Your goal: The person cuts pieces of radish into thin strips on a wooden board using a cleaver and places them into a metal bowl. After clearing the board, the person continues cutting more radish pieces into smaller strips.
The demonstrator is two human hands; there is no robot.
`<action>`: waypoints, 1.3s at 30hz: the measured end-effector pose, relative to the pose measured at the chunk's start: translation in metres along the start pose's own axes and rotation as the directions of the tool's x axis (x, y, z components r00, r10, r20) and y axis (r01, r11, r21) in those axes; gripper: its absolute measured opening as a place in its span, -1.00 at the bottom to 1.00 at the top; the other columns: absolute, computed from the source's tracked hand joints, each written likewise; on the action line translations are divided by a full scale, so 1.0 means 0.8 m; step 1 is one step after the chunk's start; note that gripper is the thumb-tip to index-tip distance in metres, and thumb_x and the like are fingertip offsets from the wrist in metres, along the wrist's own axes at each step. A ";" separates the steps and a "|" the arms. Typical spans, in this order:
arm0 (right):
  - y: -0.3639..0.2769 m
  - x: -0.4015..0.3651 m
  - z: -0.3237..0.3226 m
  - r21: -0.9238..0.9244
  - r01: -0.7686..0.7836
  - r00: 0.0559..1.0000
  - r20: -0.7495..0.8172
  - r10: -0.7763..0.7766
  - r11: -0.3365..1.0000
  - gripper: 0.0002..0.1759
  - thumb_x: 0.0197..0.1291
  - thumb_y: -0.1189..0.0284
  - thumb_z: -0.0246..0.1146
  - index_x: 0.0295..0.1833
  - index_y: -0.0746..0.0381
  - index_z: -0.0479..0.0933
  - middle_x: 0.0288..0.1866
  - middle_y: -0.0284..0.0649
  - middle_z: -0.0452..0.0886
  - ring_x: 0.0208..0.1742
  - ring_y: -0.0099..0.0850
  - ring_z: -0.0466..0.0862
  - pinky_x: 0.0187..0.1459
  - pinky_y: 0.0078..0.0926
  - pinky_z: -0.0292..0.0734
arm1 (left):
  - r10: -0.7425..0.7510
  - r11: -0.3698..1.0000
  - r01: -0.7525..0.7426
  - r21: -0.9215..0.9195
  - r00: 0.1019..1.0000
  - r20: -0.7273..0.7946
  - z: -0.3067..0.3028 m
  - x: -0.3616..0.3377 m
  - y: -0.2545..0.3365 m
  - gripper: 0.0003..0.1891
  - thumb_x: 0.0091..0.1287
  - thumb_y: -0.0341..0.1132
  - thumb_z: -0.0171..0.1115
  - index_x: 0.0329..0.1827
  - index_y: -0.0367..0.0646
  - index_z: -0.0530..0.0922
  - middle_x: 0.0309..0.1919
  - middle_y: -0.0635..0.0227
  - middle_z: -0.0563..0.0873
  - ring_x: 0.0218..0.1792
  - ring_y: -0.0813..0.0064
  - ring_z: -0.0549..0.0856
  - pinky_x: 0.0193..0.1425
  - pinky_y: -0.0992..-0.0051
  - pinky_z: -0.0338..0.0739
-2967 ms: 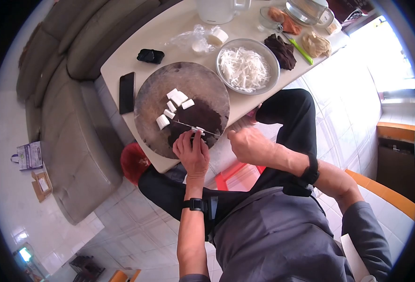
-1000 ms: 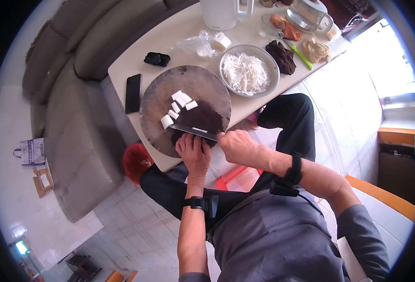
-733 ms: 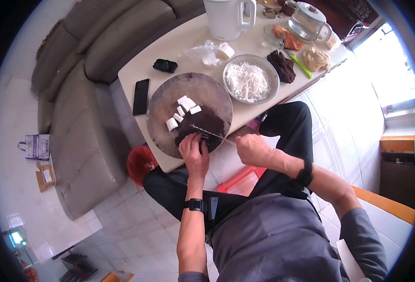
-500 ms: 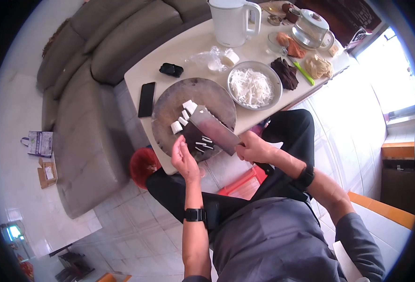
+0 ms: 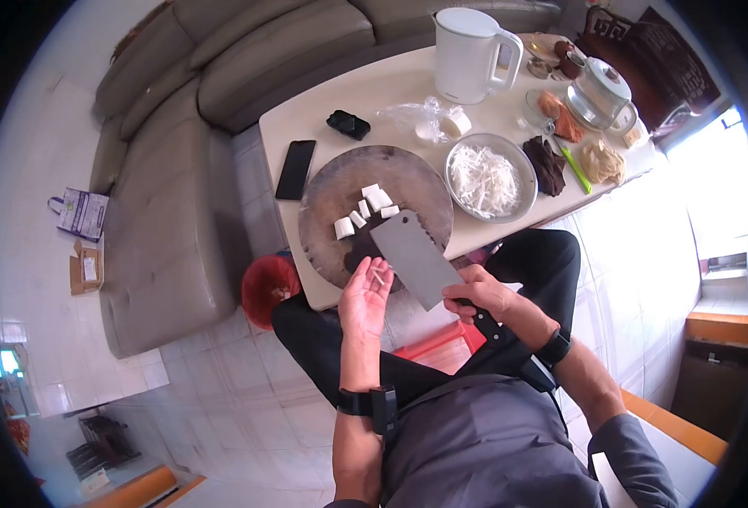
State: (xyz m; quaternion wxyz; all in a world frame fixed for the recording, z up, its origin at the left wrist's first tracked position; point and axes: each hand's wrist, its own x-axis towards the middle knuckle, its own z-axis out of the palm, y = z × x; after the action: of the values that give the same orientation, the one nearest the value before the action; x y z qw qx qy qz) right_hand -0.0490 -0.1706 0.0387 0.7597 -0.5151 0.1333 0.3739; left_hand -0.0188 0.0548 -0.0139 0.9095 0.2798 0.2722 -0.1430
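Note:
My right hand (image 5: 486, 296) is closed round the black handle (image 5: 486, 325) of a cleaver (image 5: 416, 254). Its broad blade lies tilted over the near right part of a round wooden chopping board (image 5: 323, 190). Palm up at the board's near edge, my left hand (image 5: 364, 305) cups a few short white strips (image 5: 379, 275), which look like radish. The cleaver's edge is close to those fingers. Several white radish pieces (image 5: 377, 199) sit mid-board beyond the blade. Right of the board, a metal bowl (image 5: 527, 188) holds a heap of white shreds (image 5: 484, 178).
A phone (image 5: 295, 169) and a small black case (image 5: 349, 124) lie left of the board. Behind stand a white kettle (image 5: 467, 59) and a glass pot (image 5: 596, 102). Dark wood-ear-like pieces (image 5: 545, 165) and a green-handled tool (image 5: 575, 171) lie right. A red bin (image 5: 264, 292) stands below.
My left hand has turned palm up, and the thin strips that lay on the board now rest on its fingers. The cleaver has shifted toward me, still in my right hand. The view has shifted.

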 end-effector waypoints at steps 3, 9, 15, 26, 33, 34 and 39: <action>0.006 -0.002 -0.017 -0.127 0.068 0.992 -0.100 -0.081 0.990 -0.78 0.11 0.51 0.15 -0.55 0.38 0.46 -0.65 -0.25 0.46 -0.75 -0.60 0.36 -0.70 -0.57 0.36 | 0.079 0.997 -0.078 0.015 0.989 -0.126 -0.009 -0.005 0.008 -0.71 0.36 -0.40 0.07 0.10 -0.32 0.43 0.01 0.13 0.57 0.05 0.28 0.56 0.18 0.22 0.50; 0.033 -0.006 -0.042 -0.297 0.054 0.987 -0.128 -0.096 0.953 -0.76 0.08 0.49 0.15 -0.58 0.38 0.45 -0.70 -0.28 0.44 -0.78 -0.58 0.37 -0.70 -0.57 0.36 | 0.157 0.988 -0.152 0.040 0.938 -0.311 -0.039 -0.019 -0.001 -0.73 0.31 -0.41 0.15 0.04 -0.32 0.50 -0.05 0.15 0.59 -0.01 0.27 0.59 0.11 0.25 0.53; 0.035 0.000 -0.018 -0.368 0.044 0.991 -0.105 -0.089 0.929 -0.76 0.08 0.49 0.15 -0.58 0.38 0.45 -0.71 -0.28 0.45 -0.77 -0.56 0.40 -0.70 -0.57 0.34 | 0.253 0.960 -0.194 0.199 0.909 -0.332 -0.034 -0.019 -0.006 -0.65 0.27 -0.48 0.16 0.12 -0.35 0.46 -0.07 0.13 0.60 -0.05 0.31 0.61 0.09 0.31 0.54; 0.045 0.013 -0.031 -0.358 0.084 0.974 -0.168 -0.153 0.930 -0.75 0.07 0.48 0.13 -0.59 0.41 0.45 -0.74 -0.23 0.44 -0.78 -0.51 0.44 -0.72 -0.55 0.32 | 0.344 0.762 -0.141 0.632 0.915 -0.210 -0.025 -0.001 0.005 -0.70 0.18 -0.48 0.28 0.00 -0.28 0.58 -0.27 0.29 0.66 -0.33 0.51 0.63 -0.27 0.49 0.57; 0.044 0.005 -0.025 -0.354 0.095 0.970 -0.178 -0.167 0.931 -0.75 0.08 0.50 0.12 -0.59 0.41 0.44 -0.75 -0.25 0.42 -0.78 -0.53 0.40 -0.72 -0.54 0.34 | 0.557 -0.132 -0.331 0.934 0.755 0.346 -0.014 0.033 -0.001 -0.68 0.01 -0.41 0.41 -0.13 -0.22 0.65 -0.53 0.36 0.54 -0.50 0.51 0.52 -0.39 0.49 0.44; 0.047 0.005 -0.023 -0.318 0.106 0.966 -0.191 -0.174 0.942 -0.75 0.08 0.49 0.12 -0.59 0.41 0.44 -0.75 -0.26 0.42 -0.78 -0.53 0.40 -0.71 -0.54 0.34 | 0.537 -0.187 -0.291 0.938 0.770 0.345 -0.010 0.033 0.001 -0.71 0.00 -0.38 0.41 -0.18 -0.18 0.64 -0.49 0.33 0.55 -0.45 0.38 0.55 -0.33 0.39 0.46; 0.048 0.004 -0.023 -0.306 0.112 0.963 -0.203 -0.180 0.946 -0.75 0.09 0.49 0.11 -0.57 0.41 0.44 -0.73 -0.26 0.42 -0.77 -0.52 0.41 -0.69 -0.53 0.35 | 0.488 -0.303 -0.246 0.921 0.790 0.372 -0.006 0.040 0.009 -0.74 -0.03 -0.33 0.43 -0.27 -0.19 0.64 -0.48 0.28 0.60 -0.42 0.33 0.60 -0.30 0.35 0.49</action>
State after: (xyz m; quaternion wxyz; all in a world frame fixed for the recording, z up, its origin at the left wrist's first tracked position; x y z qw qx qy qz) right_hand -0.0704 -0.1782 0.0027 0.6809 -0.6692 0.1242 0.2702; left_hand 0.0080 0.0601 -0.0321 0.3464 0.9370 0.0391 0.0223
